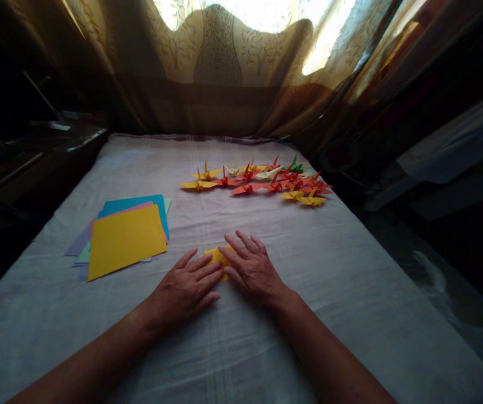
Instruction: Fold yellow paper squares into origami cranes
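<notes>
A small piece of folded yellow paper (pixel 215 256) lies flat on the cloth-covered table, partly hidden under my hands. My left hand (pixel 186 283) rests on its left side, palm down, with the fingers stretched out. From the right, my right hand (pixel 252 266) lies over the paper's other side, its fingers spread and flat. Both hands touch the paper without gripping it. How the paper's covered parts are folded cannot be seen.
To the left is a loose stack of coloured square sheets (pixel 127 241), yellow on top. Several folded paper cranes (pixel 247 188) in red, yellow, white and green stand toward the back right. A patterned curtain (pixel 224 62) hangs behind the white tablecloth (pixel 191 219).
</notes>
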Motion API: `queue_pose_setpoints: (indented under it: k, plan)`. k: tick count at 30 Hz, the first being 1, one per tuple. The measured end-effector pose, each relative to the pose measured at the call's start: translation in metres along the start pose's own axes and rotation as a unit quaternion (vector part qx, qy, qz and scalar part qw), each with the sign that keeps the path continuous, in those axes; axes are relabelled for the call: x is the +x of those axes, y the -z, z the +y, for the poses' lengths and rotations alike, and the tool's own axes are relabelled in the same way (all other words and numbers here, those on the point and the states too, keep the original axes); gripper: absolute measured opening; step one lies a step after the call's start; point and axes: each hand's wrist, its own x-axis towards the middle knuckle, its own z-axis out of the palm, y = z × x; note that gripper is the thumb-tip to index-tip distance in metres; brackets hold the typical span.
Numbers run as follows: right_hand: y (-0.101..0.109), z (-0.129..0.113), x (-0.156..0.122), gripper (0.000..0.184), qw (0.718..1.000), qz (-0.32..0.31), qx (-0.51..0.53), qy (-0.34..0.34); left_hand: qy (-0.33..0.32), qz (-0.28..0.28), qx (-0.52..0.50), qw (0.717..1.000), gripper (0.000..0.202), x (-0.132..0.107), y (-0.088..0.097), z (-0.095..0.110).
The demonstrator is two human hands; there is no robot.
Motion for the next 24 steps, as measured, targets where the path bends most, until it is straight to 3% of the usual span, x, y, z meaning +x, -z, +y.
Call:
queue_pose_setpoints:
  k: [3,8,12,21,24]
  plan:
    - [0.002,-0.004,-0.002,0.044,0.998,-0.068,-0.013,0.006,0.001,0.008,-0.005,1.000,0.039,0.000,0.000,0.000]
    - [0.006,0.005,-0.001,0.043,0.995,-0.082,-0.024,-0.052,0.006,0.017,-0.012,1.000,0.035,0.001,-0.001,-0.002]
    - [0.005,0.014,0.001,0.038,0.995,-0.055,-0.016,-0.086,0.005,0.020,-0.022,1.000,0.031,0.005,0.001,-0.004]
    - [0.002,0.022,0.000,0.017,0.990,0.035,0.099,-0.095,0.002,0.028,0.000,1.000,0.021,0.013,0.006,-0.006]
    - [0.005,0.025,-0.001,0.018,0.985,0.069,0.131,-0.093,-0.003,0.013,0.025,1.000,0.020,0.017,0.007,-0.010]
